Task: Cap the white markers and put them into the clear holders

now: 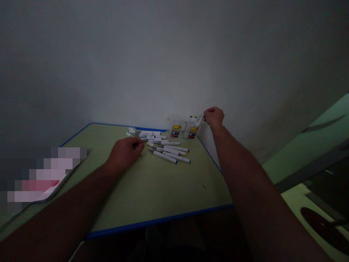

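My right hand point(214, 116) is raised at the right, pinching a white marker point(201, 119) at a slant over the top of a clear plastic case point(193, 132). Several markers with coloured ends stand inside that case. Beside it is a second clear case point(176, 131) with a similar yellow, blue and red label. My left hand point(127, 150) rests low over the table, its fingers curled together at the near left side of a loose pile of white markers point(154, 137). What its fingertips hold, if anything, is hidden. Several more markers point(169, 156) lie spread to its right.
The pale table point(152, 193) has a blue edge and meets a grey wall point(174, 62) at the back. A blurred, pixelated flat item point(51, 178) lies at the left. One small dark mark point(204, 186) shows near the right front. Beyond the right edge stands a greenish structure point(308, 142).
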A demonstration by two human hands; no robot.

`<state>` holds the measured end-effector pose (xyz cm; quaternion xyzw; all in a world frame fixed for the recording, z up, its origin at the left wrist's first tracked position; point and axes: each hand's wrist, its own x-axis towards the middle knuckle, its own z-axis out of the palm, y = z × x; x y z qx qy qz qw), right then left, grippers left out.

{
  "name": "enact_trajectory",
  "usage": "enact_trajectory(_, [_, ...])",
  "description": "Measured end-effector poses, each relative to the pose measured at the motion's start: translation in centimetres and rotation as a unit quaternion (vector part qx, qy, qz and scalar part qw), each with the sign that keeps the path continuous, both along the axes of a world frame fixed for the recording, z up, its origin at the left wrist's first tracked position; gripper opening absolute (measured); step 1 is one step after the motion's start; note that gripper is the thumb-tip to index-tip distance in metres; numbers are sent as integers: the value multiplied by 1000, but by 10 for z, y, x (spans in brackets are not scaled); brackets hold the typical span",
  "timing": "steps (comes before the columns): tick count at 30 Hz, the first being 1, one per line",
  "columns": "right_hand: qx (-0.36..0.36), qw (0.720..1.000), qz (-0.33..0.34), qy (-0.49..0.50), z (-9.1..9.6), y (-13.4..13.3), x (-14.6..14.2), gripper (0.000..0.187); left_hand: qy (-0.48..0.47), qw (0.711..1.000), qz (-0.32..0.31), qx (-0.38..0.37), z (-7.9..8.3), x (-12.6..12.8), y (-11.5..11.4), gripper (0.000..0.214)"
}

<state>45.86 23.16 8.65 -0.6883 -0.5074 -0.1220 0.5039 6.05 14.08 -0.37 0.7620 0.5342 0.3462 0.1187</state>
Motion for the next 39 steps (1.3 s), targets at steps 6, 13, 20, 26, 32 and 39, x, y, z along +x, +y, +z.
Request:
enact_trajectory(6, [-66,997,-30,-40,-5,4,-6,10,4,1000,-1,-2,-2,1,1,34])
enact_trajectory(13, [-112,992,-18,-56,-13,12,-3,13,2,1000,-11,1,-5,1,2,33])
enact_trajectory(20, [-141,989,-14,-46,-15,14,-2,16,10,1000,-10,-1,-3,4,2,36])
enact_trajectory(26, [-136,991,-9,-12,-18,18,5,22,8,1000,-9,-1,-3,3,1,35])
enact_trajectory(32, [-95,995,-13,14,-16,12,1,23,1,1000,-11,3,-3,1,2,35])
enact_trajectory(39, [14,999,-38,30,-7,-15,-44,11,2,1000,17,-15,1,-3,3,33])
